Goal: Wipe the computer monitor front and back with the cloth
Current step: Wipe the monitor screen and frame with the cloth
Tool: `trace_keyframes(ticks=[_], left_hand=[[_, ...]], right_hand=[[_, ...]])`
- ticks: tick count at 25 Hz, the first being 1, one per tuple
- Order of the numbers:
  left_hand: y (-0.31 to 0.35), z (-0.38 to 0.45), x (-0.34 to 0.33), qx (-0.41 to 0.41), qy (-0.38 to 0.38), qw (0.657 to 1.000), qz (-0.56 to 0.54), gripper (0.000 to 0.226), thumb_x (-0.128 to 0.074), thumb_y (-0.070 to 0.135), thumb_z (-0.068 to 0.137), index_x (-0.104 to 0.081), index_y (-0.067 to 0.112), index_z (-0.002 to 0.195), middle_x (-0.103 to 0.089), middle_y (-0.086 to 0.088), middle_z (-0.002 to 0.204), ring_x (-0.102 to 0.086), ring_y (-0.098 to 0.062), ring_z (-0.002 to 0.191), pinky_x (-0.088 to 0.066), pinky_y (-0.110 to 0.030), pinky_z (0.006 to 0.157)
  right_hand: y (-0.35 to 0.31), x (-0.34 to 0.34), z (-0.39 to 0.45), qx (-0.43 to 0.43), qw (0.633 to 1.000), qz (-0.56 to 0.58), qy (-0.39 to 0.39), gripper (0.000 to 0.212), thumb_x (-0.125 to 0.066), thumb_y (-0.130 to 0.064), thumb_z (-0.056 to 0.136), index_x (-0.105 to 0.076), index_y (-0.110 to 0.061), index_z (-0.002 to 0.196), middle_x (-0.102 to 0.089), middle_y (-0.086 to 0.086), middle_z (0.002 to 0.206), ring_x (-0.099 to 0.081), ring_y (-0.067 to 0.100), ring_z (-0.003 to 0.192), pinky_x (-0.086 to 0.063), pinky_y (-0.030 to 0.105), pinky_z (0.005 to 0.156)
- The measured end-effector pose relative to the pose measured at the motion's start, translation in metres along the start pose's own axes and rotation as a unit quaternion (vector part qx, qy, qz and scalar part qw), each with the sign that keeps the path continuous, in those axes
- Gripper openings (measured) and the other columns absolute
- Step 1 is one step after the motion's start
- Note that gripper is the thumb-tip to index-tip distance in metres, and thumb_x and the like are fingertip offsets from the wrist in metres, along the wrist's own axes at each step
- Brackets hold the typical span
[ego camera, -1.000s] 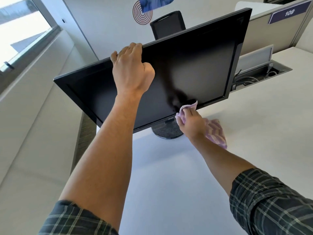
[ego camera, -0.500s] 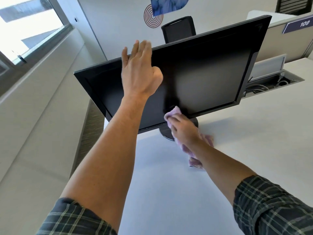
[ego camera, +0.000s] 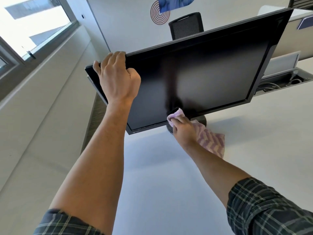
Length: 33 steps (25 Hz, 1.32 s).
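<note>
A black computer monitor stands on a round base on the white desk, its dark screen facing me. My left hand grips the top edge near the upper left corner, fingers curled over the back. My right hand holds a pink and white striped cloth and presses its bunched end against the lower middle of the screen, just above the bottom bezel. The rest of the cloth hangs down behind my wrist. The monitor's back is hidden.
The white desk stretches to the right and toward me. A cable tray with wires lies behind the monitor on the right. A black office chair stands beyond the screen. A low wall and window run along the left.
My left hand lifted off the top edge with fingers spread, then came down gripping it nearer the left corner. My right hand with the cloth slid left and back along the screen's bottom.
</note>
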<state>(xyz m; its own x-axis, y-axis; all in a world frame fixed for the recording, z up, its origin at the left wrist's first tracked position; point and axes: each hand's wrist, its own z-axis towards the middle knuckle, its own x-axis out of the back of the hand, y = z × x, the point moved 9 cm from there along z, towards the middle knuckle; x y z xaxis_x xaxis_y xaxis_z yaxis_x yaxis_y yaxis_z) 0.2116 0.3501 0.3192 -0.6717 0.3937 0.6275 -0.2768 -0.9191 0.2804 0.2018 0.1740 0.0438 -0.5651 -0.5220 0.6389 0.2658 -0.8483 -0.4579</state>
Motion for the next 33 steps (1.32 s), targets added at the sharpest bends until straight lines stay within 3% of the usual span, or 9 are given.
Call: trace_keyframes(ticks=[3,6,10,16,19,21,25,28,33], left_hand=[[-0.004,-0.002,-0.001,-0.02,-0.007,1.0,0.016,0.05,-0.042,0.011,0.069,-0.067,0.008,0.112,-0.071,-0.003,0.117,-0.058,-0.031,0.119,-0.032,-0.057,0.111],[-0.005,-0.003,-0.001,-0.033,-0.016,0.999,0.029,0.051,-0.042,0.012,0.069,-0.066,0.008,0.114,-0.07,-0.001,0.121,-0.058,-0.029,0.12,-0.033,-0.056,0.109],[-0.005,0.0,0.003,-0.049,-0.046,0.998,-0.007,0.065,-0.041,0.013,0.072,-0.059,0.01,0.134,-0.06,-0.002,0.141,-0.051,-0.029,0.131,-0.034,-0.052,0.113],[-0.068,-0.007,0.02,0.059,0.0,0.993,-0.099,0.077,-0.042,0.008,0.076,-0.04,0.009,0.153,-0.037,-0.006,0.161,-0.03,-0.025,0.15,-0.023,-0.036,0.124],[-0.077,-0.006,0.015,0.075,-0.012,0.985,-0.152,0.063,-0.044,0.006,0.077,-0.057,0.011,0.139,-0.054,0.0,0.146,-0.05,-0.017,0.129,-0.035,-0.015,0.101],[-0.077,-0.004,0.019,0.093,0.002,0.98,-0.174,0.057,-0.045,0.008,0.076,-0.064,0.012,0.13,-0.062,0.002,0.135,-0.057,-0.015,0.115,-0.039,-0.015,0.091],[-0.086,-0.002,0.024,0.146,0.003,0.96,-0.24,0.051,-0.046,0.013,0.077,-0.072,0.02,0.121,-0.071,0.008,0.12,-0.062,-0.01,0.107,-0.049,-0.024,0.093],[-0.098,-0.001,0.024,0.166,-0.008,0.947,-0.275,0.051,-0.046,0.016,0.076,-0.076,0.022,0.117,-0.074,0.01,0.113,-0.063,-0.004,0.103,-0.05,-0.02,0.092],[-0.092,0.0,0.024,0.145,-0.004,0.949,-0.28,0.053,-0.044,0.016,0.078,-0.075,0.021,0.12,-0.071,0.012,0.123,-0.06,0.0,0.113,-0.044,-0.01,0.096]], right_hand=[[-0.047,-0.022,0.008,0.029,0.998,0.056,-0.016,0.019,-0.06,0.009,0.072,-0.069,-0.006,0.078,-0.065,0.009,0.081,-0.061,0.026,0.093,-0.045,0.029,0.089],[-0.088,-0.057,0.007,0.062,0.992,0.078,-0.082,0.022,-0.04,0.001,0.075,-0.06,-0.006,0.072,-0.056,0.006,0.074,-0.057,0.025,0.083,-0.04,0.022,0.086],[-0.114,-0.096,0.004,0.129,0.976,0.041,-0.169,0.025,-0.057,0.006,0.071,-0.058,-0.01,0.09,-0.053,0.002,0.089,-0.056,0.022,0.092,-0.045,0.029,0.079],[-0.091,-0.072,-0.013,0.118,0.978,-0.106,-0.133,0.035,-0.063,-0.02,0.074,-0.063,-0.018,0.109,-0.059,0.002,0.107,-0.056,0.023,0.092,-0.047,0.035,0.079],[-0.085,-0.088,-0.013,0.106,0.976,-0.107,-0.16,0.036,-0.059,-0.014,0.076,-0.058,-0.016,0.112,-0.058,0.005,0.109,-0.055,0.025,0.099,-0.048,0.035,0.087],[-0.091,-0.111,-0.013,0.119,0.97,-0.069,-0.2,0.035,-0.054,-0.01,0.082,-0.052,-0.017,0.116,-0.054,0.004,0.113,-0.054,0.025,0.107,-0.051,0.041,0.089],[-0.135,-0.103,0.0,0.155,0.973,0.01,-0.168,0.032,-0.056,0.005,0.07,-0.067,-0.009,0.096,-0.053,0.003,0.103,-0.048,0.019,0.096,-0.047,0.025,0.083],[-0.166,-0.112,-0.004,0.308,0.928,-0.112,-0.178,0.022,-0.054,-0.001,0.069,-0.061,-0.005,0.09,-0.058,0.004,0.088,-0.048,0.019,0.093,-0.041,0.022,0.098],[-0.146,-0.108,0.0,0.177,0.963,-0.027,-0.2,0.032,-0.034,-0.036,0.102,-0.057,-0.044,0.122,-0.057,-0.025,0.124,-0.056,0.001,0.115,-0.054,0.026,0.089]])
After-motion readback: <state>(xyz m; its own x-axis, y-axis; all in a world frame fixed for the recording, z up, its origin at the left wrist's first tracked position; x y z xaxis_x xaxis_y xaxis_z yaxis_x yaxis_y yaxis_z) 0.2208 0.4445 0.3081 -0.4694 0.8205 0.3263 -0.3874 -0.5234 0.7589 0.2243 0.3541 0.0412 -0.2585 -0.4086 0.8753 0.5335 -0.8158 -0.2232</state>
